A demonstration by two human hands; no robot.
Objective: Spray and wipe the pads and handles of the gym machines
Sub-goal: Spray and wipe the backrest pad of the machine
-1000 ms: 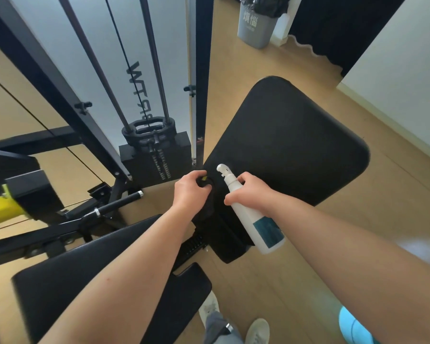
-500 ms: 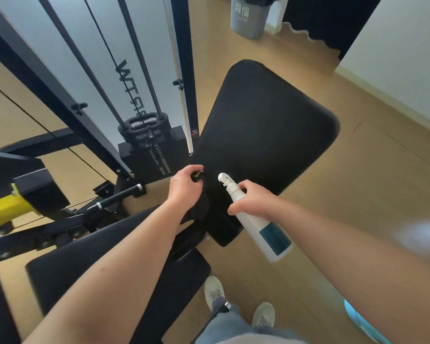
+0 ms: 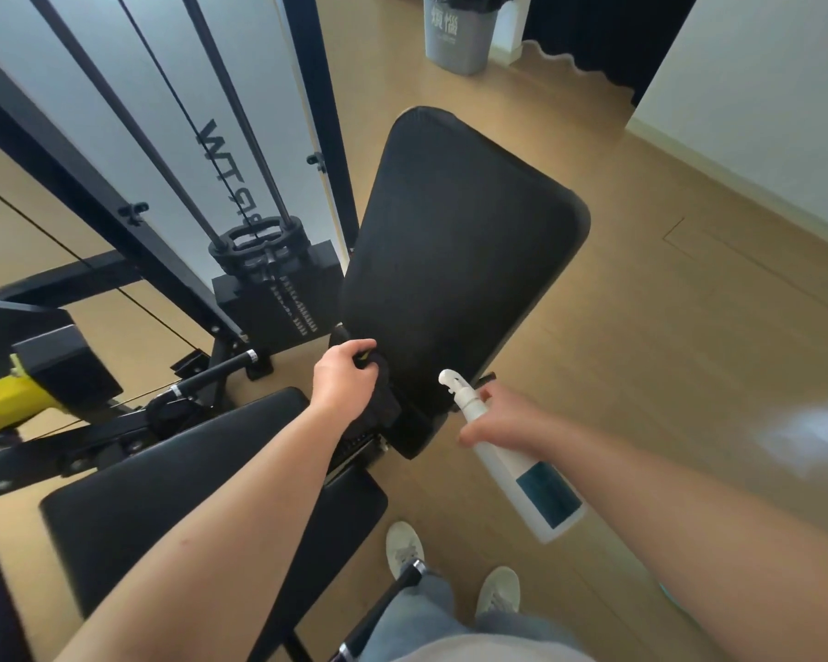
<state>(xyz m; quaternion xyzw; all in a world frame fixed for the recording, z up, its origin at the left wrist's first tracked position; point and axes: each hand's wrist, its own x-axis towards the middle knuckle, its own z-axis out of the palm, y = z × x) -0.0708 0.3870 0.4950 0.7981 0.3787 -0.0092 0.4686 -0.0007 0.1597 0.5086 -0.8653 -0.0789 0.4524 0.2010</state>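
Note:
A large black back pad [image 3: 460,260] of a gym bench tilts up in the middle of the view. My left hand [image 3: 343,382] grips a dark cloth [image 3: 378,398] with a small yellow tag, held against the pad's lower left edge. My right hand [image 3: 503,420] holds a white spray bottle [image 3: 507,456] with a blue label by its neck. The nozzle points up and left, close to the pad's lower end. A black seat pad [image 3: 163,475] lies below my left forearm.
A cable machine with a black weight stack [image 3: 278,298], steel frame and cables stands to the left. A yellow and black machine part [image 3: 15,398] is at the far left. A grey bin [image 3: 457,33] stands far back. A white wall [image 3: 756,88] runs along the right. My feet are on the wooden floor.
The view has tilted down and back, so my shoes and legs show. Both hands stay at the pad's lower end; the bottle has dropped slightly lower and away from the pad.

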